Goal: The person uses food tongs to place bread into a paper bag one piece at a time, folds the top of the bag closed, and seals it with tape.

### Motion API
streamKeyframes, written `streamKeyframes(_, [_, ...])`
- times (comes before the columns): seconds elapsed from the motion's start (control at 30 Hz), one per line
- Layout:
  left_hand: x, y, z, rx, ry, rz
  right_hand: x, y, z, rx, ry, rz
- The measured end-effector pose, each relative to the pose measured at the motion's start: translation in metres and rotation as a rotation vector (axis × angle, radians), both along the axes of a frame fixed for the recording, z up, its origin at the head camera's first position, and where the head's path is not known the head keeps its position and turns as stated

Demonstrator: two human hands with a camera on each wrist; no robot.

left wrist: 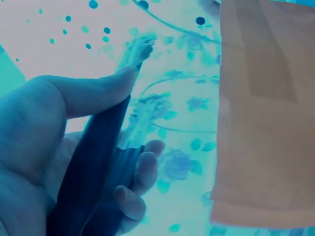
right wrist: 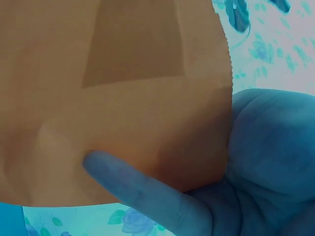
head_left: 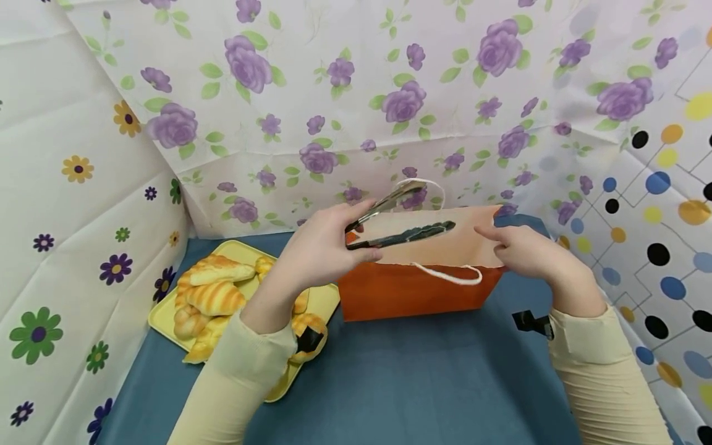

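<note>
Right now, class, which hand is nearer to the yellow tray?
Left. The left hand is close by the yellow tray's right side; the right hand is farther off, at the right end of the orange bag.

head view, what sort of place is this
Probably a small staged table set-up, perhaps for filming, rather than a real bakery: patterned sheets stand close round a blue cloth, where a tray of what looks like bread sits beside an orange bag.

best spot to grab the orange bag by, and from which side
The orange bag opens upward, its far handle arching up and its near handle drooping over the front, so gathering both loops from above seems best.
</note>
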State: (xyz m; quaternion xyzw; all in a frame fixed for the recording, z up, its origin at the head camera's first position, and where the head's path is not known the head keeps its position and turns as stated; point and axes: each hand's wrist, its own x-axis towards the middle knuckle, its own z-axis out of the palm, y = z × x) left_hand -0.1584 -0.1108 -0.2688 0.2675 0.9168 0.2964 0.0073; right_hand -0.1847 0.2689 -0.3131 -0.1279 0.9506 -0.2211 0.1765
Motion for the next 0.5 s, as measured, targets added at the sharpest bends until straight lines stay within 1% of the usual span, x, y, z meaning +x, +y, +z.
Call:
streamKeyframes(0.1, [0.009,-0.009,-0.004,-0.004,-0.021,-0.004,0.0,0.001,0.001,-0.002,0.013,0.003])
streamKeyframes(0.2, [0.014,-0.017,-0.009,-0.02,-0.031,-0.005,0.0,0.001,0.003,-0.005,0.01,0.007])
streamKeyframes(0.33, [0.019,-0.026,-0.017,-0.048,-0.033,0.01,0.001,0.001,0.003,-0.005,-0.001,0.007])
streamKeyframes(0.5, [0.03,-0.036,-0.027,-0.015,-0.02,0.021,0.001,0.002,0.001,-0.001,0.018,0.011])
